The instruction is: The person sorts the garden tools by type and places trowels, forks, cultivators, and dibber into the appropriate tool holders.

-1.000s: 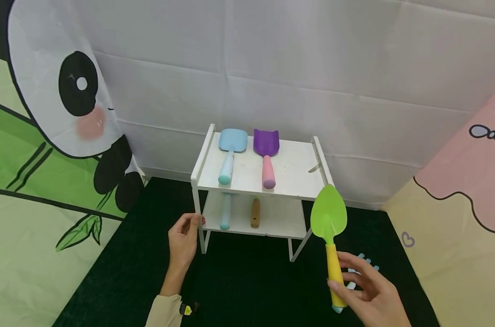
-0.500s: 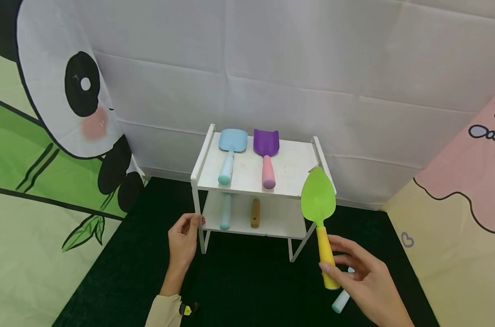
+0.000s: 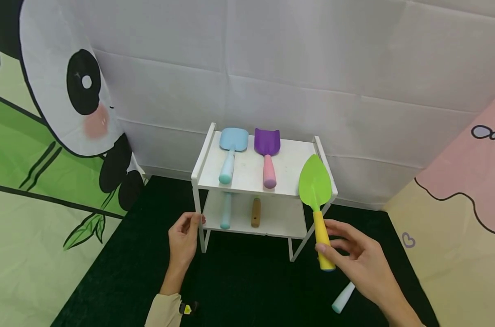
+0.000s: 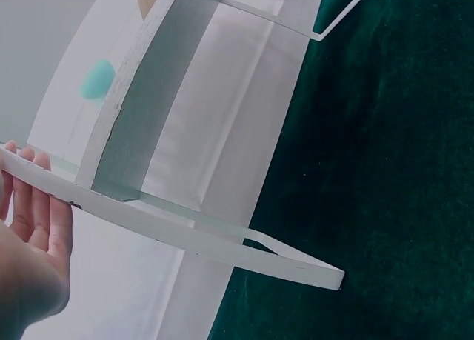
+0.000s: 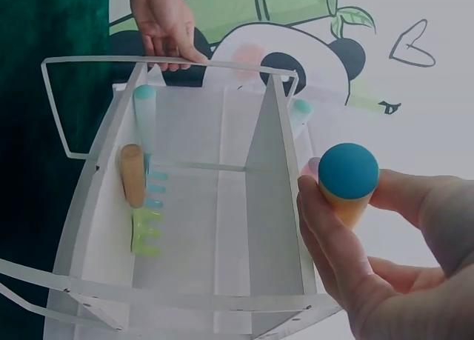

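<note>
My right hand [image 3: 359, 261] pinches the yellow handle of a garden trowel [image 3: 315, 181] between thumb and fingers. Its lime-green blade points up and overlaps the right front corner of a white two-tier shelf [image 3: 294, 168]. From the right wrist, the trowel's blue handle end [image 5: 348, 171] faces the camera and hides the blade. At the shelf's left side, my left hand [image 3: 182, 243] holds the upright leg [image 4: 155, 229], fingers bent round it. On the top tier lie a light blue shovel [image 3: 233, 140] and a purple shovel [image 3: 267, 143] with a pink handle.
The lower tier bears a teal-handled hand rake [image 5: 146, 114] with blue tines and a brown-handled one [image 5: 132, 175] with green tines. A pale blue handle [image 3: 343, 298] lies on the dark green floor, partly hidden by my right hand. White cloth [image 3: 288, 100] hangs behind the shelf.
My right hand has carried the trowel up and to the left, from beside the shelf to over its right front corner. The left hand stays on the leg.
</note>
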